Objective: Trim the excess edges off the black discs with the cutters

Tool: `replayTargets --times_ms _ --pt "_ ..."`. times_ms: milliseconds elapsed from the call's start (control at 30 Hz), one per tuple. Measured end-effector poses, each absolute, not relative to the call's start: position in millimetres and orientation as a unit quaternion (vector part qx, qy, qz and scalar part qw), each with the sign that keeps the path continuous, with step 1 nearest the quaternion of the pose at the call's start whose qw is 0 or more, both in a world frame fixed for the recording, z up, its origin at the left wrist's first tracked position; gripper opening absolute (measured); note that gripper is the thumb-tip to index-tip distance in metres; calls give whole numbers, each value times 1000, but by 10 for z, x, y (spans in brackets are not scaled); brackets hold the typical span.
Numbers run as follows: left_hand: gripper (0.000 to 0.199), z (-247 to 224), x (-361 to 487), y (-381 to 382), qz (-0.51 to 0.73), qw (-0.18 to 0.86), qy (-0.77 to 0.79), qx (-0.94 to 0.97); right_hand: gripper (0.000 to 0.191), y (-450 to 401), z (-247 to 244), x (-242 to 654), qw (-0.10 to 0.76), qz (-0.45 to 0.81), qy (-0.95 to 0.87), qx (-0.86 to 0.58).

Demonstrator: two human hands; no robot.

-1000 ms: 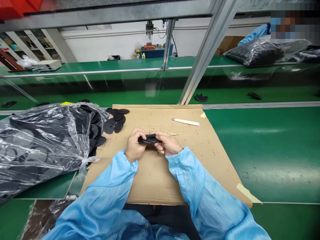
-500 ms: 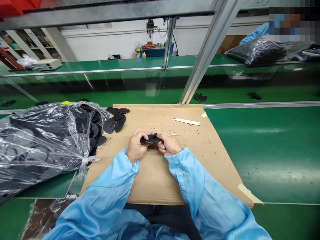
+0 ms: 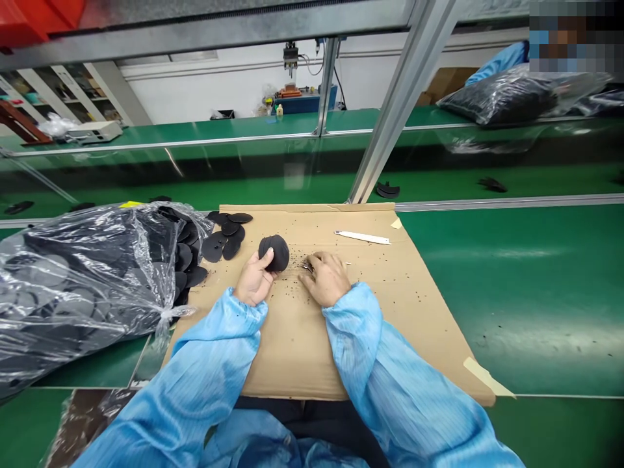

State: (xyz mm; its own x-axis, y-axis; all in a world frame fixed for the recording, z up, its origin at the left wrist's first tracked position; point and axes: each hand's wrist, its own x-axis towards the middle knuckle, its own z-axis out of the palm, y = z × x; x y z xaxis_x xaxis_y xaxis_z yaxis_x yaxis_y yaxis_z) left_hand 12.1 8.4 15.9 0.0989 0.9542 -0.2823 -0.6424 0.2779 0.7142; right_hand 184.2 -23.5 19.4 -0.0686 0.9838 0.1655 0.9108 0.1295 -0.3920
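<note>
My left hand (image 3: 255, 278) grips a round black disc (image 3: 275, 253), thumb across its lower left face, the disc tilted up above the cardboard. To its right, my right hand (image 3: 325, 278) rests low over the cardboard sheet (image 3: 297, 351), fingers curled round a small metallic tool (image 3: 307, 265) that is mostly hidden. Tiny black bits are scattered between and around both hands. Several loose black discs (image 3: 229, 235) lie on the cardboard's upper left corner. A white cutter-like strip (image 3: 363, 237) lies beyond my right hand.
A clear plastic bag (image 3: 97, 279) full of black discs fills the left side, its discs spilling towards the cardboard. A metal post (image 3: 385, 130) rises behind the cardboard. At the upper right, a person's blue sleeve (image 3: 497, 62) shows beside another filled bag (image 3: 502, 97).
My hands have moved apart. The black disc, held by both hands before, is now in my left hand with its face showing, while my right hand has gone down onto the small metallic tool.
</note>
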Motion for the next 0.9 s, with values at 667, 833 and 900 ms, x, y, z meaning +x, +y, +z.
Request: replayTargets --times_ms 667,833,900 --pt "32 9 192 -37 615 381 450 524 23 -194 156 1848 201 98 -714 -664" --pt "22 3 183 -69 600 317 466 567 22 -194 159 1847 200 100 -713 -665" --pt "19 0 172 -69 600 296 472 575 22 -193 157 1848 198 97 -714 -664"
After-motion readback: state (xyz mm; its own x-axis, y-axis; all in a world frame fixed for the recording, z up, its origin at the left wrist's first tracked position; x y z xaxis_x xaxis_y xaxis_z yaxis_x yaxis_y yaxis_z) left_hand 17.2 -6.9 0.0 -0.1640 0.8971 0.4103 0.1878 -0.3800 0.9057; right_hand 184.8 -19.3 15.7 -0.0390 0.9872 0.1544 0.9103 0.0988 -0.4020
